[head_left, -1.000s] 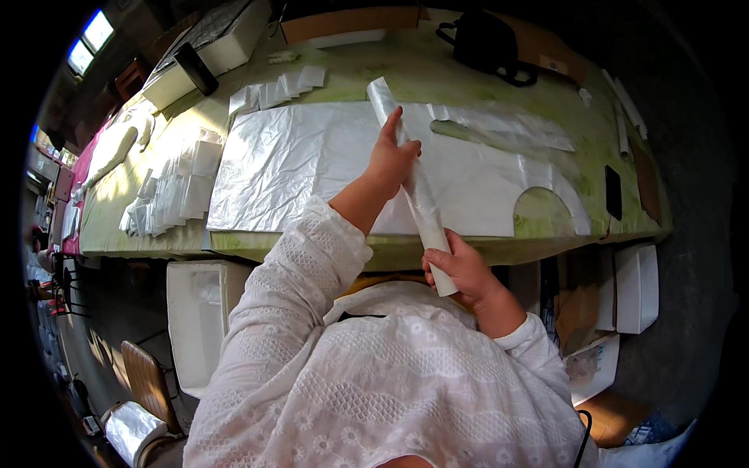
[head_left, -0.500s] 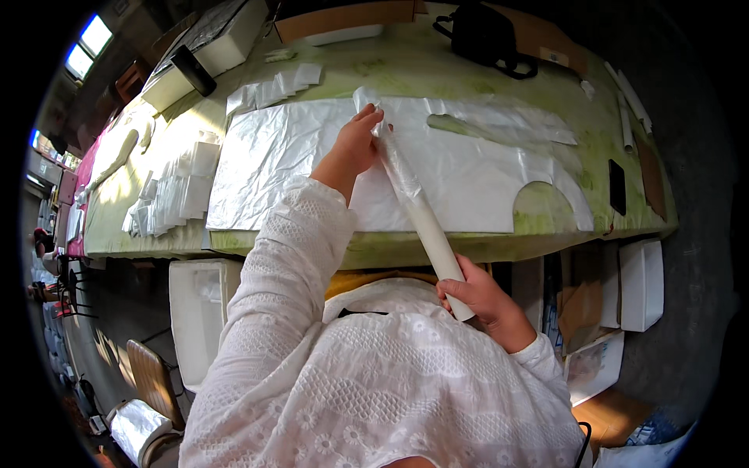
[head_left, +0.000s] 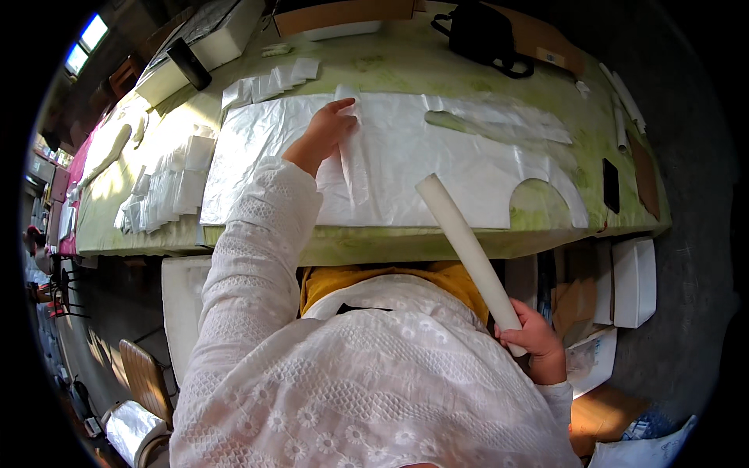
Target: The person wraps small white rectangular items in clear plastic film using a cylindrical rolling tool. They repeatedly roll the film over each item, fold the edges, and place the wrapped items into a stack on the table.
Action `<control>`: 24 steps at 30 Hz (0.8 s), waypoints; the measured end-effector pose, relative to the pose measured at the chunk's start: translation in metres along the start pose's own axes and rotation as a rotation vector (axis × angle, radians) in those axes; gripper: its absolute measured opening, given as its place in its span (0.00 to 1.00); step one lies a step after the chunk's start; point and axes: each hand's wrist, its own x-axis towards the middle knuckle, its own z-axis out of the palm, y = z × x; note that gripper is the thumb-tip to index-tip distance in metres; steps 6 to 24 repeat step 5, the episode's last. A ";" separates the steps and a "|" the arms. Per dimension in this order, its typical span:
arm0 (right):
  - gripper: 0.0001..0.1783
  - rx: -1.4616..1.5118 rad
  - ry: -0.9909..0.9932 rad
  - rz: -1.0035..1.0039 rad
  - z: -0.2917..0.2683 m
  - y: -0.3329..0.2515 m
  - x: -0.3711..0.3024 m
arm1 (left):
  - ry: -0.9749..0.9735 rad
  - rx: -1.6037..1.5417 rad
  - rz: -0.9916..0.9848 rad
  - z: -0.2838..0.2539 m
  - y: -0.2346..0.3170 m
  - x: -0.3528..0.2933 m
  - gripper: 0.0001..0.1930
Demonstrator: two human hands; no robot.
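My right hand point(head_left: 534, 335) is closed around the lower end of a white tube point(head_left: 472, 249), which slants up and left over the table's front edge. Its upper end is bare and apart from the plastic. At the far side of the sheet, my left hand point(head_left: 326, 132) grips a narrow rolled-up length of clear plastic film point(head_left: 355, 175). The roll lies on a large flat translucent plastic sheet point(head_left: 265, 152), which has a curved cut-out near its right end. A folded strip of the same film point(head_left: 507, 125) rests along the sheet's far right edge.
On the green-covered table point(head_left: 374, 66), folded plastic packets point(head_left: 175, 183) fan out at left, with more packets point(head_left: 273, 82) behind. A black bag point(head_left: 484, 35), a phone point(head_left: 611, 186), white tubes point(head_left: 620, 101) and a black cylinder point(head_left: 189, 64) lie around. Foam boxes point(head_left: 633, 281) stand below.
The tube has come out of the plastic and moved down and right with my right hand. My left hand has shifted left and lowered the rolled film onto the sheet.
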 end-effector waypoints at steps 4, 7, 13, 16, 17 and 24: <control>0.41 -0.143 0.336 -0.294 0.010 -0.024 0.041 | 0.286 0.987 0.473 0.045 -0.011 -0.058 0.26; 0.43 -0.300 0.393 -0.355 0.006 -0.030 0.057 | 0.143 0.992 0.436 0.035 -0.019 -0.052 0.29; 0.43 -0.300 0.393 -0.355 0.006 -0.030 0.057 | 0.143 0.992 0.436 0.035 -0.019 -0.052 0.29; 0.43 -0.300 0.393 -0.355 0.006 -0.030 0.057 | 0.143 0.992 0.436 0.035 -0.019 -0.052 0.29; 0.43 -0.300 0.393 -0.355 0.006 -0.030 0.057 | 0.143 0.992 0.436 0.035 -0.019 -0.052 0.29; 0.43 -0.300 0.393 -0.355 0.006 -0.030 0.057 | 0.143 0.992 0.436 0.035 -0.019 -0.052 0.29</control>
